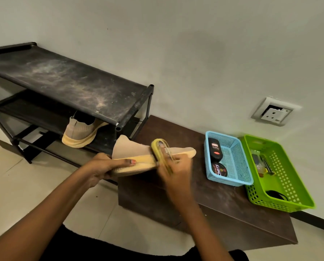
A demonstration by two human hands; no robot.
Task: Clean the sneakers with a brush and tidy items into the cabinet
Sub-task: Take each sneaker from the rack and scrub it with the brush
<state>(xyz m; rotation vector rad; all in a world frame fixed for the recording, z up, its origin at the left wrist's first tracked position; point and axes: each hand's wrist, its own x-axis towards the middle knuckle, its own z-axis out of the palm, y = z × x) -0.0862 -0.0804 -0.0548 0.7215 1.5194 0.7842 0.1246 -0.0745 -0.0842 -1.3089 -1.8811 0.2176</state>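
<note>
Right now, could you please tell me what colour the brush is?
The brush is yellow; head view.

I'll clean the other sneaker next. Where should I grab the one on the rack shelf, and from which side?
Take the sneaker by its knit heel collar, coming from the open front of the rack. Its heel pokes out toward you, opening up, while the toe sits under the top shelf, so a reach from above looks blocked.

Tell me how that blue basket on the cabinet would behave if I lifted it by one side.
Probably light and slightly flexible: the blue basket has thin mesh walls. It may tip toward the held sneaker side, where the polish tin and black bottle lie.
</note>
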